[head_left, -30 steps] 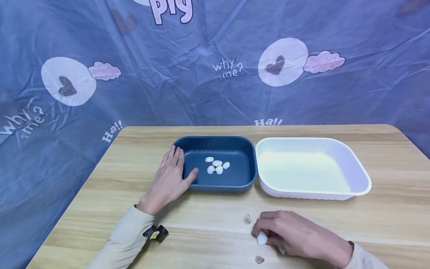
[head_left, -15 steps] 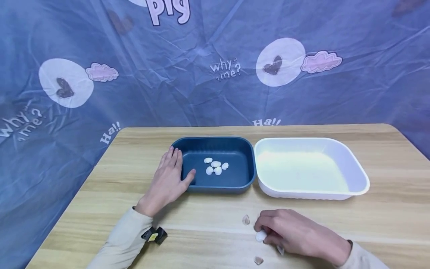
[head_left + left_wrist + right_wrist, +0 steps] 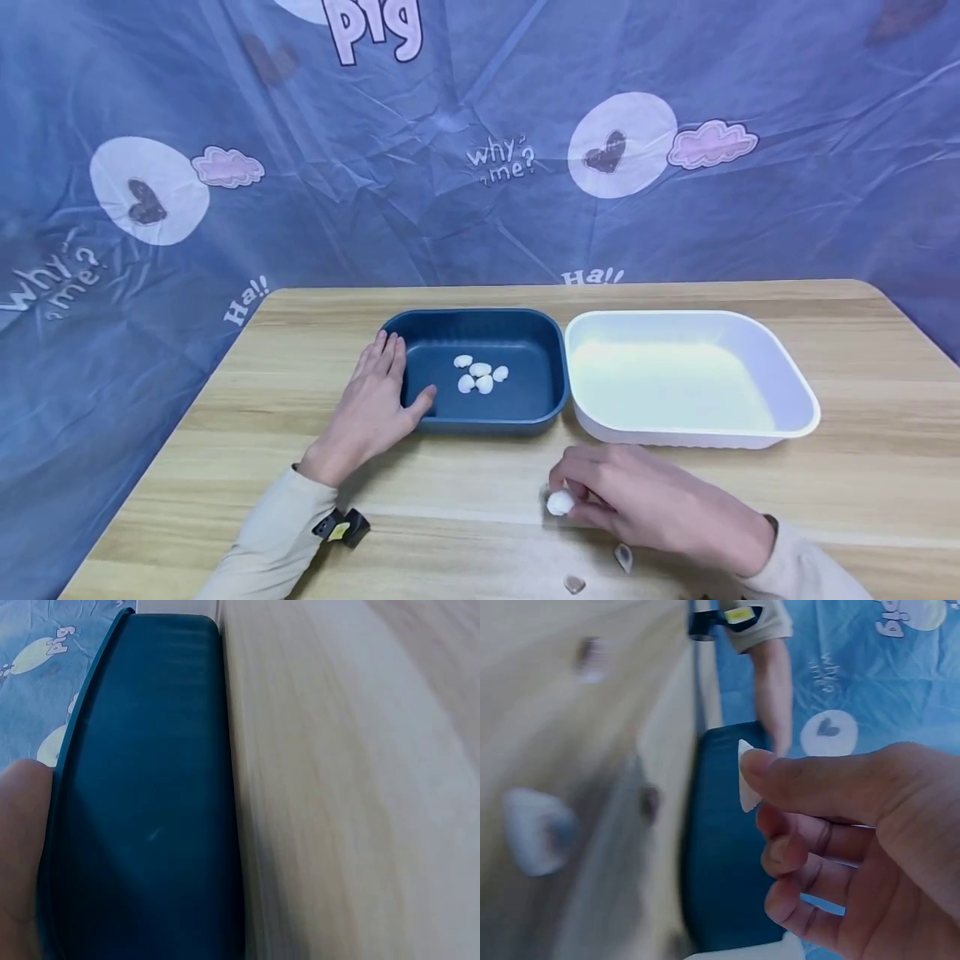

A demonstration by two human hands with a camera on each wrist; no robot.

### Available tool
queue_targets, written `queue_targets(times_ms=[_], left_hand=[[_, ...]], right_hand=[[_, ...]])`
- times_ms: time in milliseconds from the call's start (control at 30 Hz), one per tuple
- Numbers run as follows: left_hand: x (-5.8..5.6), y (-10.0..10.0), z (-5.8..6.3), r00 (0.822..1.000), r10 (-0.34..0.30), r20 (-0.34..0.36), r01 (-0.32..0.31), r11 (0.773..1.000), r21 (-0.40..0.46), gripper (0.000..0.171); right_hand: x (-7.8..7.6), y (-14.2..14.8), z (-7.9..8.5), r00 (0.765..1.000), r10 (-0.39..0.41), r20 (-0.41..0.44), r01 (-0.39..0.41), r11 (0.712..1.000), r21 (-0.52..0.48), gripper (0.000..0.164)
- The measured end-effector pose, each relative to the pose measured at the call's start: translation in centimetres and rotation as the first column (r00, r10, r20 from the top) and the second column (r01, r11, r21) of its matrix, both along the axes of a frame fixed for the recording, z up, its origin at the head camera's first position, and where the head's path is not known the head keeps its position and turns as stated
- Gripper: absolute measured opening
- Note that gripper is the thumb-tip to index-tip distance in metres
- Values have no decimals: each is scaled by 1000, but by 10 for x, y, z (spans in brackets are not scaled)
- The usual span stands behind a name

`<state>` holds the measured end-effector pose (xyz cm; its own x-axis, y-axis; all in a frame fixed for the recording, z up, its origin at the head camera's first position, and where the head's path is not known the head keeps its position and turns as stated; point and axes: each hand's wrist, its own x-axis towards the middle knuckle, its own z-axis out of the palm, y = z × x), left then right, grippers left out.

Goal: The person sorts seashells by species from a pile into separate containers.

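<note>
My right hand (image 3: 652,504) pinches a white seashell (image 3: 560,502) between thumb and fingers, over the table in front of the two basins. The right wrist view shows this shell edge-on at the thumb tip, with the other fingers curled below. My left hand (image 3: 371,408) lies along the left end of a dark blue basin (image 3: 487,425), fingers extended over its rim and thumb at the front edge. Several white shells (image 3: 480,369) are grouped on that basin's floor. Below my right hand, a greyish shell (image 3: 624,557) and a brownish shell (image 3: 574,584) lie on the wood.
A white basin (image 3: 693,437) stands directly to the right of the blue one. Both sit on a wooden table (image 3: 225,433), with a printed blue cloth (image 3: 420,208) behind it. A black wrist device (image 3: 341,527) is on the left sleeve.
My right hand has moved left and away from the front edge with the white shell, uncovering the greyish shell. It now overlaps the spot of another small shell. My left hand stays on the blue basin.
</note>
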<state>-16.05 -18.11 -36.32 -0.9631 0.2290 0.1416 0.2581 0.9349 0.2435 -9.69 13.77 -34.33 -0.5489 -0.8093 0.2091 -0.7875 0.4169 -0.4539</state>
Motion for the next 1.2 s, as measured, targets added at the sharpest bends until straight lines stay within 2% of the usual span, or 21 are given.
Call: queue_targets(times_ms=[233,367,700,900,1033,1200], left_hand=[[1,0,0,1000,-7,-3,7,1000,9,84],[2,-1,0,1000,-6,15,6,1000,5,86],[3,0,1,1000,-6,11,6,1000,9,87],[3,-1,2,1000,-21,-1,21,1000,1,87],[3,-1,4,1000,-22,0,22,1000,-5,88],[3,-1,3,1000,-23,2,24,1000,-16,87]], right_hand=[[-13,-20,19,999,11,-50,-13,1000,-27,15],[-24,-33,24,999,3,-41,-4,999,-36,14],[-47,-62,19,1000,-8,-24,7,999,-31,10],[-64,-78,25,1000,-14,-3,13,1000,-28,13],[-82,-90,25,998,-57,4,57,998,-5,16],[-100,-101,18,991,-128,38,126,990,62,16]])
